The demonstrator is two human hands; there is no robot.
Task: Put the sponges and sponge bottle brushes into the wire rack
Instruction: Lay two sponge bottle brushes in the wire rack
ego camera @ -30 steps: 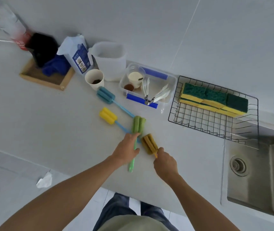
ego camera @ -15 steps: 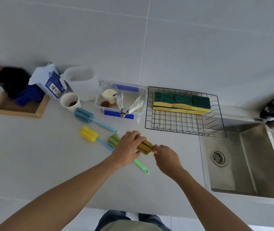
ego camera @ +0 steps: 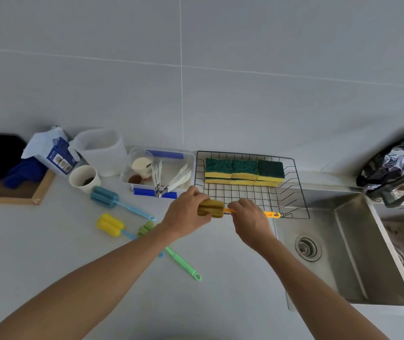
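Both hands hold the orange bottle brush (ego camera: 212, 208) level over the front edge of the black wire rack (ego camera: 291, 200). My left hand (ego camera: 186, 213) grips its brown-orange sponge head; my right hand (ego camera: 248, 218) pinches the orange handle, whose end sticks out to the right. Several green-and-yellow sponges (ego camera: 244, 171) stand in a row at the rack's back. On the counter to the left lie a blue brush (ego camera: 105, 197), a yellow-headed brush (ego camera: 110, 225) and a green brush (ego camera: 181, 261), partly hidden by my left forearm.
A clear plastic tub (ego camera: 186, 158) of utensils sits just left of the rack, with a paper cup (ego camera: 83, 179), a white jug (ego camera: 101, 150) and a wooden tray (ego camera: 37, 192) further left. A steel sink (ego camera: 343, 253) opens at the right, with a tap (ego camera: 397, 185) above.
Both hands lifted the orange brush off the counter and carried it right, up to the rack's front edge. The green brush stayed on the counter. The camera view shifted right.
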